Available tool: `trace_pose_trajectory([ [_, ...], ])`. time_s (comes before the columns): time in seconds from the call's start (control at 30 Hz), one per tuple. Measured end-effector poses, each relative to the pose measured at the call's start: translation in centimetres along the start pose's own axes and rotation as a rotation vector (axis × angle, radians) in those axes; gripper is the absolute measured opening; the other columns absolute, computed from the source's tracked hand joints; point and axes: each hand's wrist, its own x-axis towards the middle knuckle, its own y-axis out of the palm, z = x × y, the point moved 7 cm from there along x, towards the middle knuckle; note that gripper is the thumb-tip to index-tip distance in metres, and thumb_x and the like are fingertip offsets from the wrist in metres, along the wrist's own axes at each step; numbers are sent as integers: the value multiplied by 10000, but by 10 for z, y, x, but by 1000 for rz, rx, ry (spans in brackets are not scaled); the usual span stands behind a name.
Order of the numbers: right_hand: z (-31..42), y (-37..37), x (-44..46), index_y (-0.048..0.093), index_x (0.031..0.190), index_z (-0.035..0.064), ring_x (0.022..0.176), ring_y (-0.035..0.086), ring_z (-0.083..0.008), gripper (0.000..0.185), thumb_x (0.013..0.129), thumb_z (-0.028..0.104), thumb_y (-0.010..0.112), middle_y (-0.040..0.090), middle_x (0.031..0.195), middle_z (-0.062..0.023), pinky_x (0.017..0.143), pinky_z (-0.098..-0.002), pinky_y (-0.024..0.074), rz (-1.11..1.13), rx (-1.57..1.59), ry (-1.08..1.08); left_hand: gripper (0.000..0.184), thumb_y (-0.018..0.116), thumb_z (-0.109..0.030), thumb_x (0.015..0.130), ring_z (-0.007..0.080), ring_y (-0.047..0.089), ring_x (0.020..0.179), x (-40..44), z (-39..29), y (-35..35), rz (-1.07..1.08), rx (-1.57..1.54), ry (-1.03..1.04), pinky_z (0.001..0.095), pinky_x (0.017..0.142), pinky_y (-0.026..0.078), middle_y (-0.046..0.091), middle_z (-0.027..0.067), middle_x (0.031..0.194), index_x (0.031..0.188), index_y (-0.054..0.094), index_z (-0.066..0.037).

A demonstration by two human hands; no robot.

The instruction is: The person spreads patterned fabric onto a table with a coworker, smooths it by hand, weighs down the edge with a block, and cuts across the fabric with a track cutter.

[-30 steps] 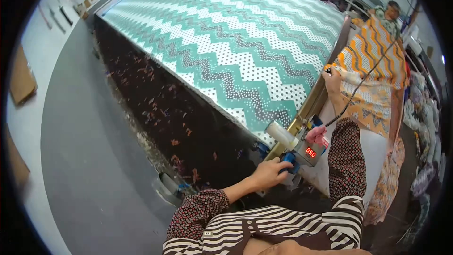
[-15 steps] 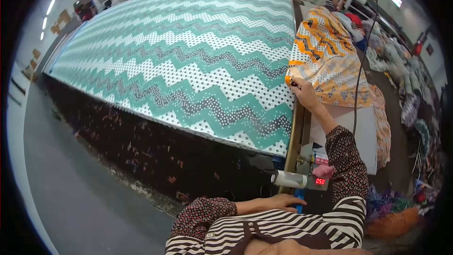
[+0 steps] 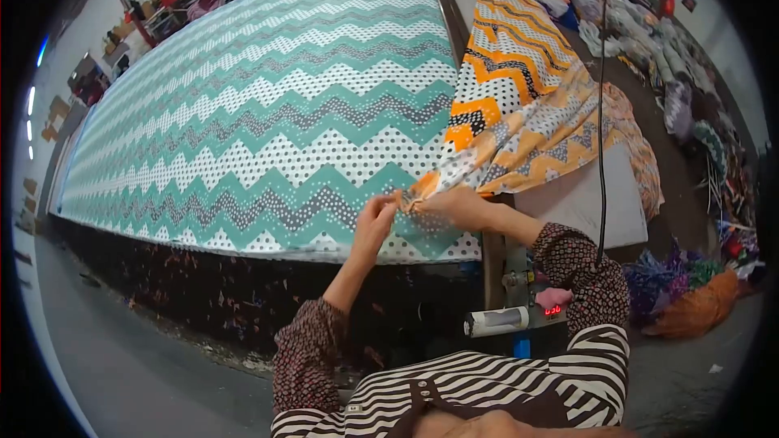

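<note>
An orange, white and black zigzag-patterned fabric (image 3: pixel 503 65) stretches from the far right side of the table down to my hands. Its near end is bunched into a narrow twist. My left hand (image 3: pixel 376 219) pinches the tip of that twist. Just to the right, my right hand (image 3: pixel 458 209) is closed around the gathered cloth, slightly blurred. Both hands are over the teal, white and grey zigzag fabric (image 3: pixel 243 122), which lies flat across the long table.
A white roll (image 3: pixel 497 322) and a red digital display (image 3: pixel 553 310) sit at the table's near right corner. A black cable (image 3: pixel 602 113) hangs at the right. A pale board (image 3: pixel 580 211) lies under the orange cloth. Heaped fabrics (image 3: pixel 649 57) line the right side.
My right hand has drawn the orange fabric's end left and toward me, over the teal cloth. My left hand has risen from the near table corner and taken hold of its tip.
</note>
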Motion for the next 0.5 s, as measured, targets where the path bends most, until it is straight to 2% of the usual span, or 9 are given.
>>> trace_pose_trajectory([
  [0.1, -18, 22, -4, 565, 1177, 263, 827, 634, -319, 482, 749, 43, 540, 646, 893, -111, 672, -422, 493, 17, -34, 30, 531, 686, -348, 775, 274, 586, 785, 45, -57, 39, -152, 684, 506, 369, 657, 463, 578, 154, 950, 1129, 514, 9],
  [0.13, -17, 24, -4, 577, 1161, 260, 827, 634, -318, 465, 750, 48, 540, 647, 893, -109, 673, -423, 493, 11, -50, 29, 531, 686, -348, 775, 274, 586, 785, 49, -55, 50, -146, 685, 507, 369, 657, 463, 578, 154, 950, 1129, 514, 9],
  [0.2, -14, 22, -7, 588, 1148, 259, 832, 633, -320, 449, 751, 53, 541, 647, 898, -107, 679, -426, 493, -13, -13, 22, 631, 721, -372, 711, 341, 565, 937, 69, -32, 67, -39, 985, 263, 410, 755, 465, 539, 212, 1087, 1181, 502, -12],
  [0.27, -13, 16, -9, 600, 1135, 258, 837, 633, -321, 434, 753, 59, 542, 646, 903, -105, 685, -430, 493, -29, 29, 19, 600, 715, -346, 699, 314, 603, 897, 90, -5, 66, 95, 1039, 185, 381, 746, 479, 587, 201, 1012, 1155, 535, 0],
  [0.33, -20, 7, -11, 616, 1117, 240, 880, 622, -321, 417, 757, 45, 532, 644, 957, -104, 721, -422, 489, 70, 44, 104, 426, 660, -243, 744, 236, 620, 740, 98, 20, 72, 379, 680, -97, 331, 661, 487, 633, 132, 877, 1076, 586, 14],
  [0.37, -18, 0, -12, 616, 1117, 240, 880, 622, -321, 417, 757, 45, 532, 644, 957, -104, 721, -422, 489, 75, 48, 116, 426, 660, -243, 744, 236, 620, 740, 101, 22, 67, 390, 675, -102, 331, 661, 487, 633, 132, 877, 1076, 586, 14],
  [0.43, -10, -21, -16, 612, 1133, 216, 913, 608, -315, 428, 757, 28, 527, 637, 983, -118, 740, -398, 482, -108, 63, -3, 336, 613, -187, 812, 116, 589, 709, 101, 13, 61, 367, 146, -69, 271, 630, 482, 639, 38, 825, 1073, 590, 22],
  [0.47, -19, -19, -13, 598, 1167, 199, 921, 598, -319, 468, 748, 0, 528, 626, 966, -145, 763, -377, 477, -266, 125, -104, 200, 568, -144, 845, 90, 566, 634, 101, 6, 50, 286, 14, -75, 230, 553, 450, 627, 6, 776, 985, 609, -8],
  [0.5, -15, -29, -13, 585, 1187, 173, 912, 606, -286, 466, 754, 5, 541, 626, 959, -148, 763, -358, 479, -246, 232, -21, 153, 559, -164, 858, 58, 534, 572, 94, -15, 37, 298, -75, -83, 204, 491, 410, 596, -17, 707, 933, 601, -37],
])
